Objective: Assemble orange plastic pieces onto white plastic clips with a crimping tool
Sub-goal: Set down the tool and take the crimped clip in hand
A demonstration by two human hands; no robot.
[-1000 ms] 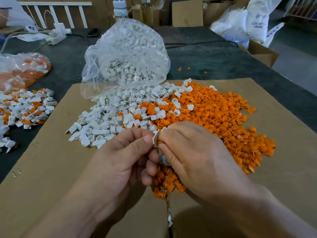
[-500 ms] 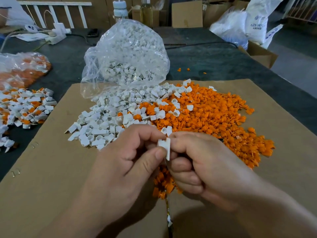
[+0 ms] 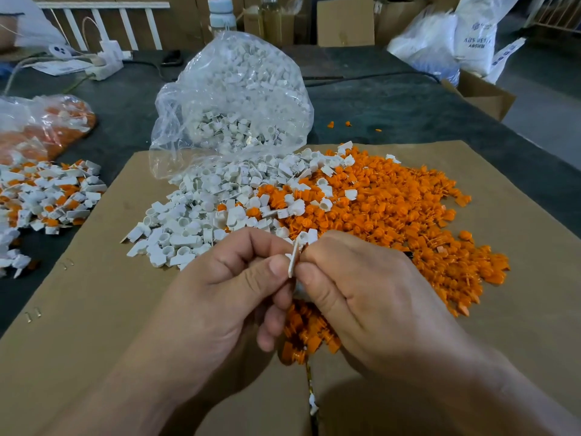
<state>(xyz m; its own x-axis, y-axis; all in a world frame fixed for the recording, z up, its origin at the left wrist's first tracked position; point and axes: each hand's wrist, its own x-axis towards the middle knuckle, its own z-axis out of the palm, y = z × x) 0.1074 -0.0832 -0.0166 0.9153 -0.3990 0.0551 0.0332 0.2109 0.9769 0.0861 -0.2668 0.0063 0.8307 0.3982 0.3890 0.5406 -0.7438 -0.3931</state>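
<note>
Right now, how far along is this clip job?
Done: a mixed white-and-orange heap lies left of the cardboard, seemingly assembled. In hand: the left hand and right hand pinch one white clip. Remaining: large loose piles of white clips and orange pieces, plus a full bag. No crimping tool shows.

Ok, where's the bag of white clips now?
Head view, upper left of centre: the clear bag sits at the cardboard's far edge, just behind the white clip pile.

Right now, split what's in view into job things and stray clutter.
Job: clip pinched by left hand and right hand, white clip pile, orange pieces pile, clip bag, white-and-orange pile far left.
Lying about: bottle, power strip, cardboard box, white sacks.
</note>
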